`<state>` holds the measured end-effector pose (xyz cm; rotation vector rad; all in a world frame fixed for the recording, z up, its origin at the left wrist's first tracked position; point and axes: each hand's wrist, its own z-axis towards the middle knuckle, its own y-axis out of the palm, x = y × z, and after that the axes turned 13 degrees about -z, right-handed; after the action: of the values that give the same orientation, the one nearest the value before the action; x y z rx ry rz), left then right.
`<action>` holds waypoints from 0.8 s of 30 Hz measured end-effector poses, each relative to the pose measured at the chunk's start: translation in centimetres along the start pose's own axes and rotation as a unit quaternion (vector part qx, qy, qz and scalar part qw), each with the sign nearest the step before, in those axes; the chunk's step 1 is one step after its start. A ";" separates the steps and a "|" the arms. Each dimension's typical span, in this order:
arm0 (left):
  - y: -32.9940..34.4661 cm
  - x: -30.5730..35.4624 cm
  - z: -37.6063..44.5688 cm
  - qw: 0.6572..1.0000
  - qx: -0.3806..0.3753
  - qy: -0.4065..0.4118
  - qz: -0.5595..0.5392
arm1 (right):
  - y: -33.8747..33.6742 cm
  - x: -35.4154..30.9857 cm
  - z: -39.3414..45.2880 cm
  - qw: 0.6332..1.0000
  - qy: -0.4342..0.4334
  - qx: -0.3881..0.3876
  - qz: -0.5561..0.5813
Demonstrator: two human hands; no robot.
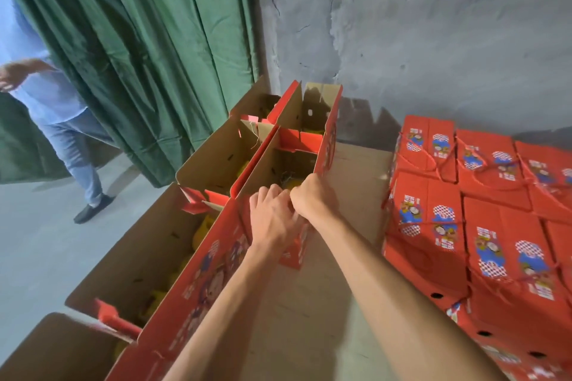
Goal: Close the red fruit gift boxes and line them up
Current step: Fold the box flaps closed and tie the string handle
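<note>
I have both hands meeting at the near end of one open red gift box (297, 164), which stands on the flat cardboard sheet (356, 182) roughly in the middle of my view. My left hand (274, 219) lies over the box's near end wall with its fingers curled down onto the top edge and reaching into the opening. My right hand (312, 198) is bunched tight against it at the box's near right corner, knuckles up, fingers closed round the edge of the right side wall; what exactly the fingertips pinch is hidden between the two hands. The box's top flaps stand up, and something yellow shows inside just beyond my fingers. More open boxes sit touching it: one directly behind (312, 108), one to its left (216, 158), and a long row running back toward me along my left forearm (173, 244), also with yellow contents. Well off to my right, apart from my hands, the closed red boxes (483, 195) are packed side by side in rows, red cord handles lying across their tops. Further left, a person in jeans (71, 145) stands by a green curtain (139, 40).
</note>
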<state>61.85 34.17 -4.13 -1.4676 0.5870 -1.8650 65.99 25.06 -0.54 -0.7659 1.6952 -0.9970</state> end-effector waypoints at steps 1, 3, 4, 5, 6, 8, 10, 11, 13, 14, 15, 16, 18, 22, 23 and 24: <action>-0.1 0.3 -0.4 1.000 -0.002 -0.009 0.016 | -0.5 0.5 -0.4 1.000 0.002 -0.008 -0.001; -0.2 1.0 -1.6 0.999 -0.021 -0.020 0.039 | -1.3 1.9 -1.3 0.999 0.013 -0.027 0.012; -0.4 1.5 -2.4 0.998 -0.030 -0.020 0.048 | -1.6 2.8 -2.0 0.999 0.019 -0.039 0.024; -0.3 1.8 -3.3 0.998 -0.037 -0.014 0.051 | -2.0 3.7 -2.9 0.998 0.025 -0.052 0.037; -0.2 2.3 -4.5 0.998 -0.042 -0.010 0.051 | -2.3 4.8 -3.9 0.996 0.031 -0.060 0.051; -0.3 3.2 -7.0 0.997 -0.046 0.010 0.059 | -2.9 6.8 -6.4 0.995 0.051 -0.055 0.068; -0.4 4.5 -9.6 0.994 -0.058 0.028 0.083 | -3.4 8.9 -9.2 0.994 0.065 -0.049 0.069; -0.4 5.1 -11.0 0.993 -0.064 0.031 0.091 | -3.6 9.9 -10.5 0.994 0.071 -0.041 0.077; -0.4 6.1 -13.9 0.993 -0.073 0.029 0.085 | -3.7 12.2 -13.0 0.990 0.084 -0.034 0.107; -0.4 6.6 -15.4 0.994 -0.076 0.032 0.077 | -3.9 13.3 -14.1 0.986 0.089 -0.038 0.133; -0.3 6.9 -17.0 0.994 -0.078 0.037 0.070 | -3.9 14.3 -15.3 0.980 0.093 -0.044 0.170; -0.3 7.0 -18.3 0.994 -0.080 0.040 0.064 | -4.0 15.2 -16.4 0.972 0.096 -0.051 0.209; -0.7 7.1 -20.7 0.995 -0.085 0.037 0.043 | -4.4 16.3 -18.3 0.950 0.106 -0.077 0.282; -3.0 6.3 -23.5 0.996 -0.085 -0.018 0.015 | -5.7 17.0 -20.3 0.935 0.113 -0.117 0.314; -3.7 5.8 -23.8 0.996 -0.079 -0.042 0.015 | -5.9 17.2 -20.4 0.934 0.114 -0.128 0.315; -4.3 5.3 -24.1 0.995 -0.069 -0.065 0.018 | -6.0 17.4 -20.3 0.933 0.120 -0.137 0.311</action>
<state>36.96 31.57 -3.85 -1.6440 0.6854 -1.7148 41.42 12.88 0.89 -0.2359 2.1294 -0.4233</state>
